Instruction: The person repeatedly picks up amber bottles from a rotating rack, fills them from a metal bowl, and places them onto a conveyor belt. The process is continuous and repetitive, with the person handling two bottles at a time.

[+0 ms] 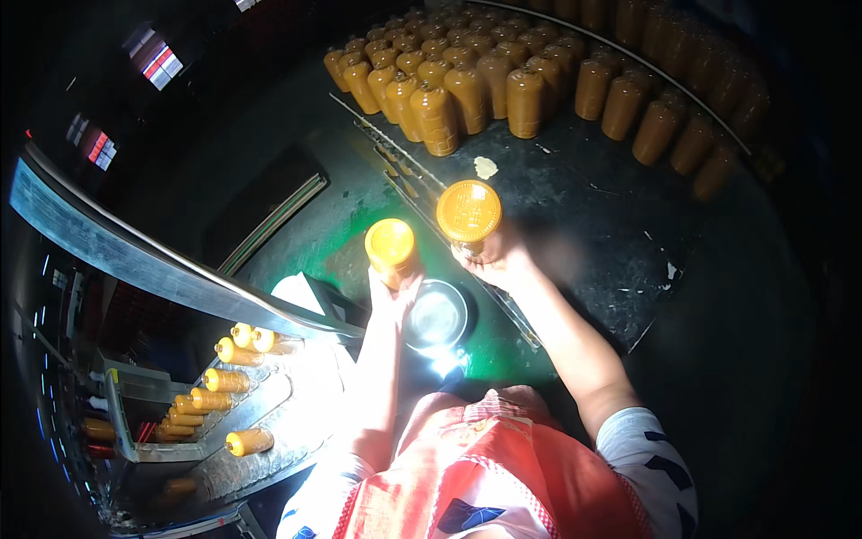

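My left hand (395,292) is closed around an orange-yellow bottle (391,242), whose round flat end faces up. To its right, my right hand (499,259) grips a second orange-yellow bottle (469,212) with a ridged, embossed round end turned up toward me. Both bottles are held in the air, apart from each other. Most of their sides are hidden below those ends. Under and between my forearms shows a round, shiny grey pan-like thing (437,316), brightly lit.
Rows of amber bottles (435,117) stand upright on a dark board (593,260) ahead. At lower left, several similar bottles (229,381) lie on a pale surface (301,422) beside a metal frame (121,422). A long bluish metal rail (135,247) crosses the left side.
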`<state>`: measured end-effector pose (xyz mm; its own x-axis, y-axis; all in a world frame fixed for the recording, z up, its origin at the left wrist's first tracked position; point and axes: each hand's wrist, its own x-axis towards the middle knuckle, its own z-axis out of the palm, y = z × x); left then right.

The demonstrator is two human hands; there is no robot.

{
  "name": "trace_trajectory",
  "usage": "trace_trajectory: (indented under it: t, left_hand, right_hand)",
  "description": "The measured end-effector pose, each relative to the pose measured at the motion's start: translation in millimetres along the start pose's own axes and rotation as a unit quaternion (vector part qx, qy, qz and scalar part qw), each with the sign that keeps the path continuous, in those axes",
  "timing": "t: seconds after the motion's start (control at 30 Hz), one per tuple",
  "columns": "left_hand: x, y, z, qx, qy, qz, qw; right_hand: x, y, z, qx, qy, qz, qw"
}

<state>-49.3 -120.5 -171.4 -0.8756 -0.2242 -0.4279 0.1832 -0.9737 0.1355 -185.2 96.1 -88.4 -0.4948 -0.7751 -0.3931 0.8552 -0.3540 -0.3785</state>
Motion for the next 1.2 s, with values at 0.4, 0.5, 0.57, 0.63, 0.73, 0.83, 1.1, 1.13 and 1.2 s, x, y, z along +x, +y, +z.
trace_trajectory:
  t: [0.4, 0.5, 0.57, 0.63, 0.73, 0.83, 1.1, 1.13, 1.2]
  left_hand:
    - [18.9, 88.6, -17.2, -0.103, -0.135, -0.108, 0.980]
    - [11.3, 91.4, -23.0, -0.120, -0.160, -0.085, 0.976]
    - [5.8, 89.1, -34.7, -0.129, -0.162, -0.082, 0.975]
    - [-22.7, 67.5, -20.2, -0.116, -0.160, -0.102, 0.975]
    - [-74.6, 44.6, -57.8, -0.054, -0.054, -0.013, 0.997]
    - [-135.9, 14.3, -104.6, -0.168, -0.040, -0.026, 0.985]
    - [-373.7, -10.0, -179.8, -0.033, 0.099, 0.229, 0.968]
    - [-405.7, 1.5, -187.8, -0.011, 0.142, 0.252, 0.957]
    - [-468.1, 26.6, -206.3, 0.034, 0.274, 0.317, 0.907]
  right_hand:
    - [97.4, 85.9, 58.4, 0.292, -0.201, 0.114, 0.928]
    - [103.9, 98.4, 59.7, 0.303, -0.211, 0.124, 0.921]
    - [96.1, 102.2, 59.0, 0.297, -0.202, 0.137, 0.923]
    - [79.9, 101.8, 45.4, 0.284, -0.173, 0.133, 0.934]
    - [36.9, 118.8, 27.9, 0.279, -0.119, 0.164, 0.939]
    - [-0.7, 144.5, -16.9, 0.260, -0.144, 0.163, 0.941]
    - [-87.6, 256.9, -83.0, 0.296, -0.093, 0.333, 0.890]
    - [-96.5, 268.3, -85.7, 0.281, -0.087, 0.341, 0.893]
    - [-108.6, 294.9, -96.5, 0.211, -0.101, 0.319, 0.918]
